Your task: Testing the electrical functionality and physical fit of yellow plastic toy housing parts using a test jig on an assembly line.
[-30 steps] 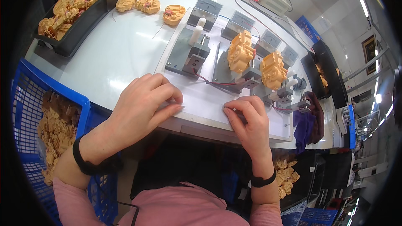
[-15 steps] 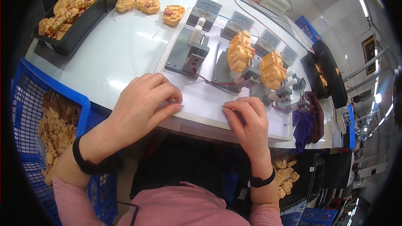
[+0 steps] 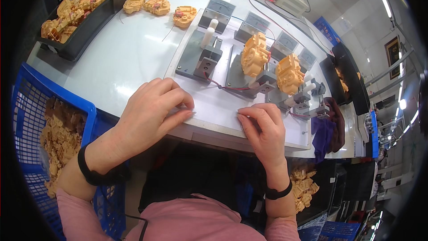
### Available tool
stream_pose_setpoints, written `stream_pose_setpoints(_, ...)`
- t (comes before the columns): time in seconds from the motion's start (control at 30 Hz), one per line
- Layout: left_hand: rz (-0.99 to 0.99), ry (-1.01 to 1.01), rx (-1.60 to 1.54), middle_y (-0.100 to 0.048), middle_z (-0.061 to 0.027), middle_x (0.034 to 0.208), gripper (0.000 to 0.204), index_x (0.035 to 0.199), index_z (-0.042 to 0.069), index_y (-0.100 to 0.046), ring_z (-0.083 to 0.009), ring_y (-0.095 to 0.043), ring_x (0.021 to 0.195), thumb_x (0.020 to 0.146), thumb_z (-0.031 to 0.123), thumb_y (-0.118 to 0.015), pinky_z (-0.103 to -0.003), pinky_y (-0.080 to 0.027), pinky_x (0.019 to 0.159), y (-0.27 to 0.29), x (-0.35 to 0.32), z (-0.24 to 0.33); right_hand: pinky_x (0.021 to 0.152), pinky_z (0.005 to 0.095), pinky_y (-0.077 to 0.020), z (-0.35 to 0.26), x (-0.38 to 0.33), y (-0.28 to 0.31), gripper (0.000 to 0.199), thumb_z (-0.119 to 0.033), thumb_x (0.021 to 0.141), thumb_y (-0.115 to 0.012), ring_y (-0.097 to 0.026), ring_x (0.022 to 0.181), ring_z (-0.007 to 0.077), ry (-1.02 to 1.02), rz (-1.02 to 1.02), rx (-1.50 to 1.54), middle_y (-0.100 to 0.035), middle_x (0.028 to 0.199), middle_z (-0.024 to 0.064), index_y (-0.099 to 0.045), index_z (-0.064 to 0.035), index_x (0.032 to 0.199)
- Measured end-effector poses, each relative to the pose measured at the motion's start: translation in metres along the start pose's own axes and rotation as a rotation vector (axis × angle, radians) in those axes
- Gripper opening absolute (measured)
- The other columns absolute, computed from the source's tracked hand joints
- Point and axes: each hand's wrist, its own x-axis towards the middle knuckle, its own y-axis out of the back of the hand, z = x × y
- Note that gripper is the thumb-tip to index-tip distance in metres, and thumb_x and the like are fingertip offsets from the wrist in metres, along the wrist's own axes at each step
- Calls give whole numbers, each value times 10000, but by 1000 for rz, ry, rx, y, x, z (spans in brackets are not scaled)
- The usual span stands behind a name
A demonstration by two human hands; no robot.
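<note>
My left hand (image 3: 156, 107) rests at the front edge of the white board (image 3: 214, 118), its fingers loosely curled, a gap between thumb and forefinger, nothing in it. Farther right along that edge, my right hand (image 3: 265, 127) lies in a similar way, thumb and forefinger slightly apart and holding nothing. Beyond them stand grey test fixtures with white pegs; the left fixture (image 3: 203, 56) carries no part. An orange plastic gear housing (image 3: 255, 56) sits upright on the middle fixture. Another orange housing (image 3: 290, 75) is mounted on the fixture to its right.
Several analog meters (image 3: 218, 9) line the back of the board. Three loose orange housings (image 3: 184, 16) lie beyond it. A black tray (image 3: 73, 49) heaped with orange parts is at far left, a blue crate (image 3: 91, 107) at near left. Purple cloth (image 3: 323, 136) hangs at right.
</note>
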Motion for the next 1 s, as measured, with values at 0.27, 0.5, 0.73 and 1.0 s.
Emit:
stream_pose_setpoints(0.27,-9,0,5,-615,-72,894,95,919,81,-680,-272,-597,883,858,115,-745,-373,-467,782,2,2,0,767,365,-464,-1,1,0,150,-76,804,-799,-607,843,244,1,18,-6,-634,896,45,-715,-83,928)
stream_pose_setpoints(0.5,-52,16,22,-617,-85,897,89,912,67,-681,-275,-592,889,862,121,-731,-370,-467,789,2,2,2,764,367,-463,2,1,1,125,-75,816,-781,-606,839,253,32,36,21,-629,888,50,-708,-72,918)
stream_pose_setpoints(0.73,-71,45,36,-630,-89,921,95,927,48,-682,-256,-595,899,861,97,-728,-333,-475,781,2,4,6,771,366,-461,4,1,3,104,-97,834,-766,-605,850,249,62,41,20,-623,886,41,-690,-84,903)
stream_pose_setpoints(1.0,-69,74,6,-615,-75,888,100,933,69,-697,-270,-580,862,862,122,-742,-358,-471,739,2,7,8,775,371,-456,8,2,0,94,-112,844,-758,-590,842,257,69,80,31,-600,870,48,-679,-87,887)
